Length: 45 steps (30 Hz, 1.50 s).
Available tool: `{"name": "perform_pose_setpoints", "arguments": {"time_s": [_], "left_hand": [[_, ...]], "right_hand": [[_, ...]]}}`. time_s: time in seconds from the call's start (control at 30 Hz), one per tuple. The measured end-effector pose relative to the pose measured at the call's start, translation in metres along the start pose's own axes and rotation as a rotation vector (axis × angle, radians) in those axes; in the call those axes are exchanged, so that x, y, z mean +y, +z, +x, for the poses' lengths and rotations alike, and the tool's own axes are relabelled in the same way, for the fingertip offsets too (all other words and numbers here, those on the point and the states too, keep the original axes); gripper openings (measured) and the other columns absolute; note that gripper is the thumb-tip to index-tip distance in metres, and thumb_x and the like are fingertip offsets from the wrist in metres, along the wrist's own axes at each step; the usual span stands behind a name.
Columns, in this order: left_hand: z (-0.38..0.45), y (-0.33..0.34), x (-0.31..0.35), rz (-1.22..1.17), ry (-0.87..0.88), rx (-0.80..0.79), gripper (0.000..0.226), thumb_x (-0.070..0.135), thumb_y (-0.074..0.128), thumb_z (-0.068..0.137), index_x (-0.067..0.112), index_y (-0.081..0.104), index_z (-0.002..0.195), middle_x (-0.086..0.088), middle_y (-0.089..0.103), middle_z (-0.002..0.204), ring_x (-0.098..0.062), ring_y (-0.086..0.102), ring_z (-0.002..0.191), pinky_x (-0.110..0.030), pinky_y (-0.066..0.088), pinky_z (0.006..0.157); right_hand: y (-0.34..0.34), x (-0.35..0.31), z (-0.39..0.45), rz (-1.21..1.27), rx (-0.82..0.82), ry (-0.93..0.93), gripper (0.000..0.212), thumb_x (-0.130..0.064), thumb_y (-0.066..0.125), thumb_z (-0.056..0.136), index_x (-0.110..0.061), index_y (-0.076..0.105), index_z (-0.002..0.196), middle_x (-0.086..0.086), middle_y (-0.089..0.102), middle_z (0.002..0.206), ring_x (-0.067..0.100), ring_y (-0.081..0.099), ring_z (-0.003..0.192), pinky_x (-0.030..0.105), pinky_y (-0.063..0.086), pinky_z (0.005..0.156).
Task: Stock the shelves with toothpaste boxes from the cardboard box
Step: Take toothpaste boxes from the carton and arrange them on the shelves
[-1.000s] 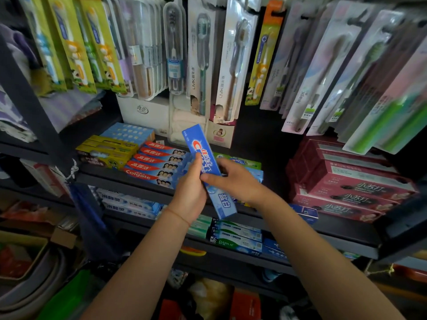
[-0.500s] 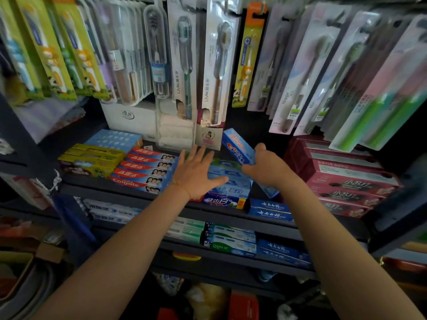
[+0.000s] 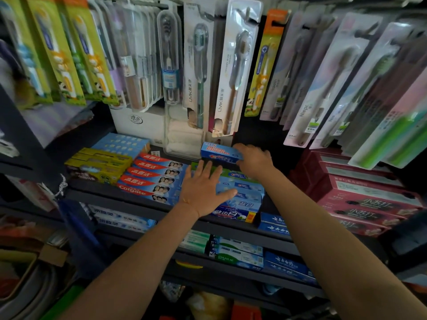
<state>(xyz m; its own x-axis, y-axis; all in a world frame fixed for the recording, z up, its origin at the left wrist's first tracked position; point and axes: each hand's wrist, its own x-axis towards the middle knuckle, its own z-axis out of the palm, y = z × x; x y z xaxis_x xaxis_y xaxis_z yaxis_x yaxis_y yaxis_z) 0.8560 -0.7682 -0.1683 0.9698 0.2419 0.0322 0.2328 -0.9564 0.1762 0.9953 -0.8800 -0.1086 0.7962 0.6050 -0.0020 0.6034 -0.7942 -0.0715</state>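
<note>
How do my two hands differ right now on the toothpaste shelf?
The left hand lies flat with fingers spread on the stacked blue boxes; the right hand curls round the end of a blue toothpaste box. The left sits nearer the shelf front, the right farther back. Both reach over the same shelf.

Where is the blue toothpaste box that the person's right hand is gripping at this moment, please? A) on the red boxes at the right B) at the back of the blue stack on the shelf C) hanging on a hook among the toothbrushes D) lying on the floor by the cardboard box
B: the right hand grips the blue toothpaste box at the back of the blue stack, while the left hand lies flat on that stack.
</note>
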Motion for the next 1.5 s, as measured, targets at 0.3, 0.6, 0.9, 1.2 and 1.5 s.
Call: {"name": "perform_pose_setpoints", "arguments": {"time_s": [0.3,0.6,0.9,1.2,1.5], "left_hand": [[0.003,0.000,-0.001,0.011,0.006,-0.009,0.094,0.084,0.016,0.085,0.027,0.007,0.159,-0.005,0.000,0.167,-0.023,-0.008,0.153,-0.052,-0.007,0.121],[0.005,0.000,0.000,0.025,-0.001,-0.019,0.095,0.085,0.014,0.083,0.027,0.005,0.159,-0.005,-0.002,0.167,-0.023,-0.009,0.153,-0.051,-0.008,0.121],[-0.022,-0.001,-0.035,-0.238,-0.055,0.365,0.062,0.055,0.035,0.100,0.018,0.035,0.150,-0.006,0.027,0.161,-0.023,0.017,0.151,-0.050,0.012,0.123],[-0.045,0.032,-0.085,-0.249,-0.248,0.376,0.037,0.018,0.045,0.101,0.016,0.055,0.136,-0.005,0.040,0.154,-0.025,0.024,0.148,-0.055,0.009,0.121],[-0.033,0.028,-0.094,-0.095,-0.166,0.167,0.045,0.034,0.029,0.105,0.036,0.034,0.150,0.006,0.020,0.164,-0.017,0.008,0.152,-0.051,0.001,0.122]], "right_hand": [[0.011,-0.010,0.031,0.281,-0.528,0.086,0.037,-0.038,0.045,0.095,-0.013,0.068,0.108,0.009,0.069,0.108,0.024,0.067,0.097,0.035,0.052,0.086],[0.021,-0.005,0.033,0.339,-0.515,0.100,0.055,-0.063,0.035,0.093,-0.024,0.064,0.120,0.006,0.064,0.124,0.019,0.062,0.100,0.034,0.046,0.090],[0.026,0.011,-0.045,0.313,-0.031,-0.019,0.051,-0.060,0.044,0.094,-0.026,0.051,0.131,0.003,0.051,0.132,0.023,0.048,0.122,0.044,0.037,0.106],[0.033,-0.049,-0.057,0.031,-0.085,-0.226,0.109,-0.087,0.049,0.070,-0.026,0.016,0.154,0.010,0.023,0.158,0.028,0.020,0.146,0.056,0.007,0.118],[0.047,-0.055,-0.044,-0.019,-0.053,-0.230,0.105,-0.086,0.048,0.073,-0.037,0.004,0.155,0.009,0.024,0.156,0.030,0.023,0.144,0.056,0.011,0.117]]}}
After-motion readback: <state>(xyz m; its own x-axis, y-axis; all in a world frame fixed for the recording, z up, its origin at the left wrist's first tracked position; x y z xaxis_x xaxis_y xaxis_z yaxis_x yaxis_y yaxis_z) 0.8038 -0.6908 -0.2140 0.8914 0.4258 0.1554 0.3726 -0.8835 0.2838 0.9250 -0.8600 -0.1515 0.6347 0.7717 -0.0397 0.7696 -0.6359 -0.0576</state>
